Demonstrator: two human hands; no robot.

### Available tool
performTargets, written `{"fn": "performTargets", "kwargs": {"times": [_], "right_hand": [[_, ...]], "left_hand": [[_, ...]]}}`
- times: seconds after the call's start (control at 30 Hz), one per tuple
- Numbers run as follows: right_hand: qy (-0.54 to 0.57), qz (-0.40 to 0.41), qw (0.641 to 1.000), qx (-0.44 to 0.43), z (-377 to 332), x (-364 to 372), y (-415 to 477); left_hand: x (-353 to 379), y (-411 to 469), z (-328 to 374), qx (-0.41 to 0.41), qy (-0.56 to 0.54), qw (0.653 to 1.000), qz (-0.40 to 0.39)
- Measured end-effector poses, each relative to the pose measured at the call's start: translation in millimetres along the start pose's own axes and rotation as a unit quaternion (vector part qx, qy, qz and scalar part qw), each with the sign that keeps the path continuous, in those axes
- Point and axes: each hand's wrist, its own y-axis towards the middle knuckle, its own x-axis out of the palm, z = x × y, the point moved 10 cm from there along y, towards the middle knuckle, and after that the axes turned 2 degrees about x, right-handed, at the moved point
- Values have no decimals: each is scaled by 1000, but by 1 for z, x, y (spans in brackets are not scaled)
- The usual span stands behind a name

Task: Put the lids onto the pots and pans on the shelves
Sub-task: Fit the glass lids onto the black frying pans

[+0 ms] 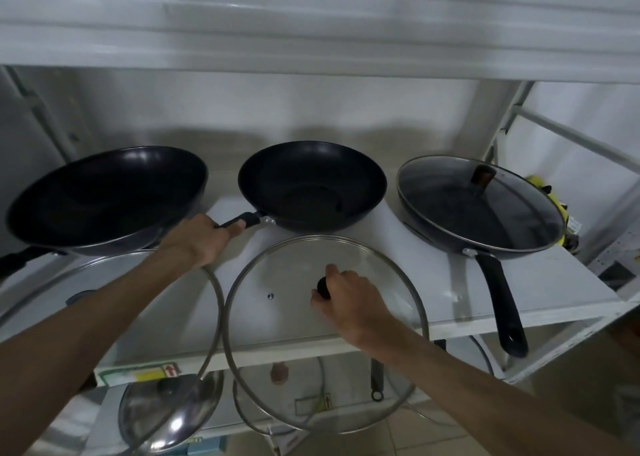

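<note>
Three dark pans stand on the white shelf (571, 293). The big left wok (104, 196) and the middle wok (311, 182) are uncovered. The right frying pan (481, 206) wears a glass lid with a dark knob. My left hand (202, 237) grips the middle wok's black handle (242, 220). My right hand (346, 298) pinches the black knob of a round glass lid (298, 351), held in front of the middle wok, over the shelf's front edge. Another glass lid (138, 272) lies at the left, partly under my left arm.
The upper shelf's underside (311, 33) hangs close above the pans. On the lower shelf lie a steel-rimmed lid (169, 410) and another glass lid (263, 417). The frying pan's long handle (502, 310) juts past the shelf edge. A yellow object (557, 202) sits at the far right.
</note>
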Motion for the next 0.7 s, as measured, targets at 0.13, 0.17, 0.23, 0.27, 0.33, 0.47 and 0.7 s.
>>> {"fn": "performTargets", "kwargs": {"times": [0.13,0.17,0.23,0.27,0.33,0.47,0.7], "right_hand": [[53,-15,998,1,9,-2,-19],[72,-13,997,9,12,-7,-26],[97,6,995,18,16,-23,-37],[100,22,995,17,16,-33,-42],[123,57,991,5,11,-59,-49],[177,116,976,-52,-11,-110,-46],[118,216,967,-68,-36,-164,31]], "left_hand": [[7,1,-2,11,-41,999,-32],[9,2,-3,11,-73,996,-48],[13,2,-3,9,-150,983,-102],[16,1,-3,4,-184,974,-133],[25,-1,-4,-20,-239,952,-188],[60,-21,-4,-77,-364,879,-297],[82,-72,30,-87,-472,842,-247]]}}
